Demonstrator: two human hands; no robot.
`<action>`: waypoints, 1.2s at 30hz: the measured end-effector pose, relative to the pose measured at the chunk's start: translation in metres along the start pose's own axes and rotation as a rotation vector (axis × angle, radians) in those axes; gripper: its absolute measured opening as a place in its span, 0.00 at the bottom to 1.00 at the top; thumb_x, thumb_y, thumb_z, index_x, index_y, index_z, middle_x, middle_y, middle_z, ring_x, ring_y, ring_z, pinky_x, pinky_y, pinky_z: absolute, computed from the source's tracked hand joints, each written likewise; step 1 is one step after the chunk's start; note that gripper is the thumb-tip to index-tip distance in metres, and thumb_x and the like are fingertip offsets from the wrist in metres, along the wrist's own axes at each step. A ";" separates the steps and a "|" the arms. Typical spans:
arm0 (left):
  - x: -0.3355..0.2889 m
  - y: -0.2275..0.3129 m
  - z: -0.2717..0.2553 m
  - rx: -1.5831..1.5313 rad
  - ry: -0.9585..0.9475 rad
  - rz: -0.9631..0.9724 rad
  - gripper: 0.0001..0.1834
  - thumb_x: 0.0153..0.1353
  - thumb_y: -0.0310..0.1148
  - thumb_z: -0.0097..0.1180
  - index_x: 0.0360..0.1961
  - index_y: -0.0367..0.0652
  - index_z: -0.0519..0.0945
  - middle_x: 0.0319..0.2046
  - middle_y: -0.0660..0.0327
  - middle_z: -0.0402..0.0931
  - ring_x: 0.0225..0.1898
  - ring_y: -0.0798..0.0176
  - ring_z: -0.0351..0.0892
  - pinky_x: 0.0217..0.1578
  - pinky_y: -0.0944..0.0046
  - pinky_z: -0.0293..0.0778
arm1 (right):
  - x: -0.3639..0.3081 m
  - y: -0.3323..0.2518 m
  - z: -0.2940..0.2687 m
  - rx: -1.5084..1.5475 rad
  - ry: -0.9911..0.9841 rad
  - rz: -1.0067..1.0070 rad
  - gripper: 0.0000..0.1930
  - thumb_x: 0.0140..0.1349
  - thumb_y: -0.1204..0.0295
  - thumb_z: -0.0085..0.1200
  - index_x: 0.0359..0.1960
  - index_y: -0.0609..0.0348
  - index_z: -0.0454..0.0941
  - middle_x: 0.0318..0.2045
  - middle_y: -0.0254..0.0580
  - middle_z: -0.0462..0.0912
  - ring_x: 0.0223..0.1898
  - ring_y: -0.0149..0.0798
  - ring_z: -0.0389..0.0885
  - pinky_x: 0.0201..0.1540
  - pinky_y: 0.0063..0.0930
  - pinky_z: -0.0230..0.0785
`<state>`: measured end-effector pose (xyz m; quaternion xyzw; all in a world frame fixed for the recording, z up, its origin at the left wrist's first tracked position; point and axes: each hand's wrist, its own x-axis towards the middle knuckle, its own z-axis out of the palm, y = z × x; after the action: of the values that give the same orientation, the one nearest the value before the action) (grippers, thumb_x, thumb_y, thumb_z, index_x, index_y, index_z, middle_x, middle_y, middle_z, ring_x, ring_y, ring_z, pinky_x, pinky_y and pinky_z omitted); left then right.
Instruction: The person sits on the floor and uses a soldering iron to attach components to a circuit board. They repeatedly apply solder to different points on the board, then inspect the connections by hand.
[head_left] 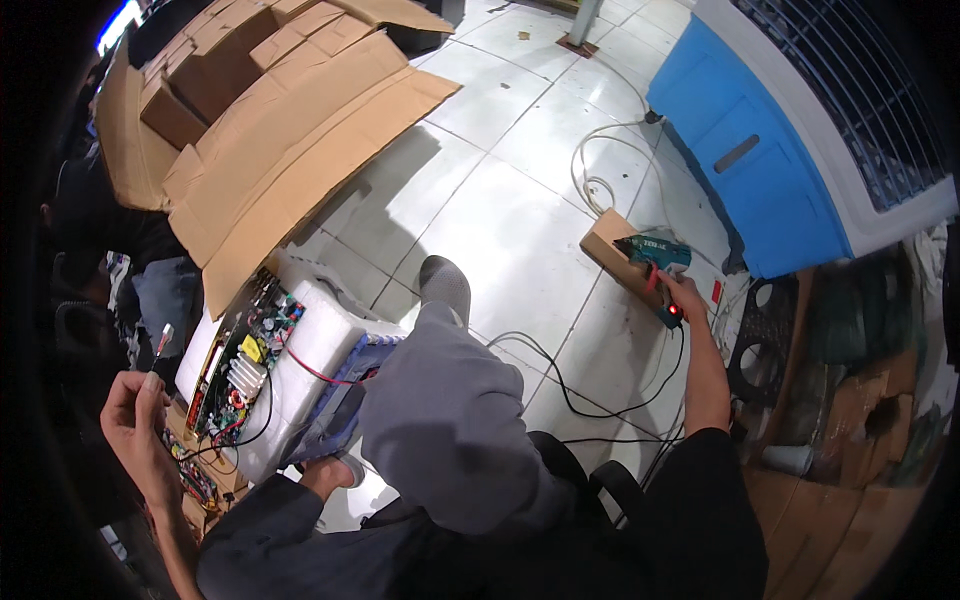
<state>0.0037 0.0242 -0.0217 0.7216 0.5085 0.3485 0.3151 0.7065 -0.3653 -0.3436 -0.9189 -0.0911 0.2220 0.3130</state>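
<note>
The right hand (683, 296) grips the teal glue gun (655, 262); the left hand (135, 405) pinches a thin wire (163, 340). Its black cord (590, 400) could snag the knee

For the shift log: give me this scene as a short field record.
Left hand: pinches a thin silver-tipped tool, raised
Right hand: grips a teal pistol-shaped corded tool over a small brown cardboard box
Work piece: green circuit board on a white foam block
Floor: pale tiles, flattened brown cardboard sheets
</note>
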 end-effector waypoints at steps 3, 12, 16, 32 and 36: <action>-0.006 0.002 -0.005 0.042 0.021 -0.011 0.11 0.66 0.32 0.58 0.27 0.39 0.77 0.22 0.71 0.70 0.24 0.80 0.62 0.26 0.74 0.54 | -0.007 -0.013 0.018 -0.319 0.154 -0.101 0.39 0.56 0.34 0.56 0.47 0.65 0.83 0.42 0.56 0.86 0.42 0.54 0.85 0.47 0.48 0.75; -0.011 0.044 -0.002 -0.037 -0.087 0.003 0.10 0.61 0.30 0.62 0.32 0.30 0.83 0.26 0.60 0.83 0.30 0.73 0.77 0.36 0.69 0.73 | -0.001 -0.012 0.026 -0.760 0.219 -0.213 0.32 0.63 0.44 0.57 0.40 0.70 0.82 0.40 0.66 0.83 0.46 0.67 0.81 0.49 0.51 0.72; -0.014 0.034 -0.008 -0.095 -0.059 0.099 0.12 0.60 0.32 0.63 0.32 0.30 0.84 0.24 0.59 0.82 0.27 0.73 0.76 0.30 0.67 0.72 | 0.008 -0.117 0.034 -0.610 0.316 -0.541 0.25 0.62 0.55 0.60 0.46 0.71 0.81 0.43 0.67 0.83 0.47 0.64 0.81 0.51 0.49 0.73; -0.019 0.023 -0.019 -0.201 -0.097 0.152 0.11 0.61 0.32 0.63 0.30 0.32 0.83 0.21 0.59 0.79 0.25 0.74 0.75 0.28 0.69 0.72 | -0.383 -0.532 0.201 -0.146 -0.280 -2.053 0.04 0.57 0.77 0.62 0.34 0.61 0.81 0.27 0.47 0.82 0.30 0.49 0.80 0.34 0.40 0.70; -0.019 0.017 -0.020 -0.255 -0.044 0.225 0.11 0.59 0.33 0.63 0.30 0.32 0.82 0.21 0.55 0.79 0.23 0.69 0.77 0.28 0.66 0.74 | -0.384 -0.519 0.237 -0.140 -0.296 -2.090 0.04 0.57 0.77 0.62 0.34 0.62 0.81 0.22 0.45 0.79 0.23 0.48 0.78 0.28 0.40 0.68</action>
<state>-0.0086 0.0032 -0.0006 0.7355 0.3691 0.4273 0.3745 0.2417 0.0529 -0.0566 -0.3636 -0.8867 -0.0537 0.2805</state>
